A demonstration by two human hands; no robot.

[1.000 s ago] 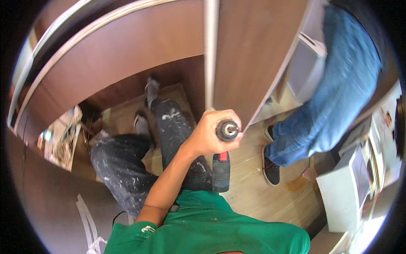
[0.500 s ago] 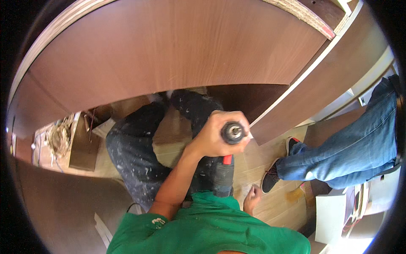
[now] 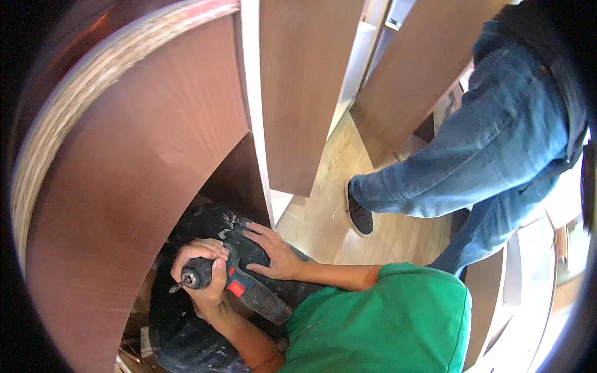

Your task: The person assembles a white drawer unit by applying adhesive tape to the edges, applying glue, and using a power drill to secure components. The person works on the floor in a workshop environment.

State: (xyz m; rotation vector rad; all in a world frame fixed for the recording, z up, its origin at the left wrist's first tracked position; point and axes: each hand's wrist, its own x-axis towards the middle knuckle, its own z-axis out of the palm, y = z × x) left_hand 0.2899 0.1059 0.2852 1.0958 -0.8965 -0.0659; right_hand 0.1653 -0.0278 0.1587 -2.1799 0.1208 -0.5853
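Note:
A dark cordless drill (image 3: 260, 296) with red accents is in my left hand (image 3: 212, 281), whose fingers wrap round it just behind the chuck. Its bit (image 3: 178, 288) points to the left, near the lower edge of a brown wood panel (image 3: 124, 180). Over my dark, paint-spotted trouser leg (image 3: 231, 227), my right hand (image 3: 278, 253) lies with its fingers spread, holding nothing. Some of the fingers on the drill's far side are hidden.
Another person's legs in blue jeans (image 3: 435, 161) and a dark shoe (image 3: 359, 214) stand at the right on the wood-look floor (image 3: 336, 233). Upright brown boards (image 3: 295, 105) with a white edge (image 3: 254, 93) rise ahead. A loose-looking board (image 3: 413, 78) leans beside that person.
My view has turned to the right. My right hand has come from low at my side onto my leg. My left hand keeps hold of the drill, its bit now tilted left.

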